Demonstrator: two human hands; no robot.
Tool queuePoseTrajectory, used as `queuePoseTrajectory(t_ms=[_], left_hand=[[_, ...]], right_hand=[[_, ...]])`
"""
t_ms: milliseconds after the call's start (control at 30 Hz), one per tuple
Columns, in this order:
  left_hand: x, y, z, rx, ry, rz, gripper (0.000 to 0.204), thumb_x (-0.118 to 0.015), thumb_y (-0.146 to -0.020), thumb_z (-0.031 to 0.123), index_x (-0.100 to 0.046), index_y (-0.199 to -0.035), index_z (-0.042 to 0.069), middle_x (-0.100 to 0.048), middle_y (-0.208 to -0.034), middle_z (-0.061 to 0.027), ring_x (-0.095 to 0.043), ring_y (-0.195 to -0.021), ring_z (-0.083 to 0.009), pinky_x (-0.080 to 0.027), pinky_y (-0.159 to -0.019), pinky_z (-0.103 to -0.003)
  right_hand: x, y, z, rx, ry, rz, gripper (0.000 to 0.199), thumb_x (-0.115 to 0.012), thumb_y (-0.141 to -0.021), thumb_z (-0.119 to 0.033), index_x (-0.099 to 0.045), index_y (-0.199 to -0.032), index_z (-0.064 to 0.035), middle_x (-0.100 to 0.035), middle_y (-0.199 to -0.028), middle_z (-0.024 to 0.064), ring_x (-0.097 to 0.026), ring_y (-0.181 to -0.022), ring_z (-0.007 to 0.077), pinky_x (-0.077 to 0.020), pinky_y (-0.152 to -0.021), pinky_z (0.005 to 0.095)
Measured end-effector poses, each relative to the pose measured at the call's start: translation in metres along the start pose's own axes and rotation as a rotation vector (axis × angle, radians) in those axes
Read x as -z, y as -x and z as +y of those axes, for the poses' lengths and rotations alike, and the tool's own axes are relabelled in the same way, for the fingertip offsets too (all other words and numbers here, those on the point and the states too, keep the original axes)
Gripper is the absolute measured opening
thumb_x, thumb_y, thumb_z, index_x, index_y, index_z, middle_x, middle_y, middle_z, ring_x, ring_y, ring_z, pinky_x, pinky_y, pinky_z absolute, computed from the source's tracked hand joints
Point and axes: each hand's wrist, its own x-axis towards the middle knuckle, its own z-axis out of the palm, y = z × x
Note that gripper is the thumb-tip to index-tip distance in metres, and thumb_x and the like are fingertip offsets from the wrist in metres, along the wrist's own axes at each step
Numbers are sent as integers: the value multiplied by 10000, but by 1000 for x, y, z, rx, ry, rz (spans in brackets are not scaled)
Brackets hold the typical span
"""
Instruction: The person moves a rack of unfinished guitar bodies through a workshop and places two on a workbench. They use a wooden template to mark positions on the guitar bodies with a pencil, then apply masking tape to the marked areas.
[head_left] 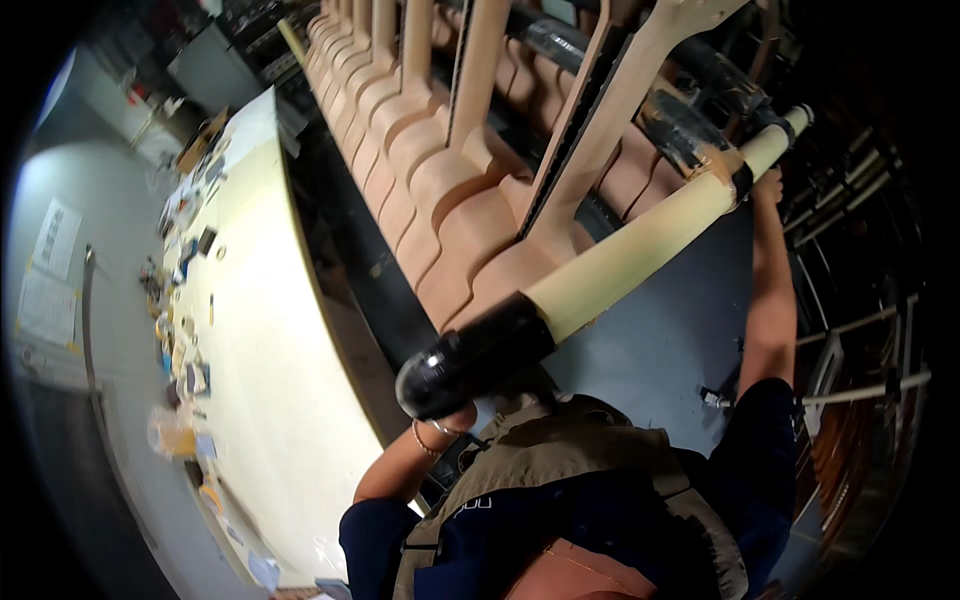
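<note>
Head view looks down past the person's vest and dark blue sleeves to a long cream pole (640, 250) that runs from the lower middle of the frame up to the upper right. Its near end wears a glossy black cap (470, 362), and the left hand (455, 418), with a thin bracelet at the wrist, presses up under that cap; the cap hides the fingers, so I cannot tell how they are set. The right hand (768, 187) reaches far up to the upper right and meets the pole just below a black band near its far end, the grip itself too small to tell. Behind the pole, a row of unfinished wooden guitar bodies (440, 190) with necks stands on edge, running to the top middle. A long pale bench (270, 330) strewn with small items fills the left.
</note>
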Motion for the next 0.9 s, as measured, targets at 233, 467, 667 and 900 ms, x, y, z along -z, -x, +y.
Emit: queuePoseTrajectory(t_ms=[233, 467, 667, 900], left_hand=[[-29, 35, -37, -163, -695, -567, 310, -623, -684, 309, -610, -850, 47, -602, -782, -131, -585, -640, -271, -471, -558, -334], [-132, 45, -19, -15, -613, -840, 341, -483, -848, 315, -534, -978, 4, -557, -893, -133, -539, -800, -286, -431, -715, -386], [-203, 15, 13, -870, -966, -879, 445, -406, -893, 442, -629, -876, 57, -531, -791, -36, -508, -684, -193, -401, -644, -336], [-119, -10, -46, -341, -774, 469, 435, -366, -924, 333, -420, -1209, 8, -423, -1191, -137, -415, -1053, -208, -345, -882, -335]], right_hand=[[91, 281, 11, 277, -1381, 16, 290, -549, -873, -134, -483, -1130, -17, -503, -1058, 62, -471, -968, 137, -374, -864, 258], [171, 429, 130, 816, -1179, -763, 602, -314, -922, -471, -494, -1142, 59, -522, -1169, 177, -506, -1081, 295, -365, -928, 365], [219, 435, 186, 365, -1519, -866, 474, -631, -775, -456, -475, -890, -23, -496, -782, 51, -478, -690, 129, -389, -641, 246], [247, 403, 251, 132, -1305, -396, 219, -709, -703, -137, -512, -753, -56, -515, -687, 5, -465, -590, 83, -386, -528, 238]])
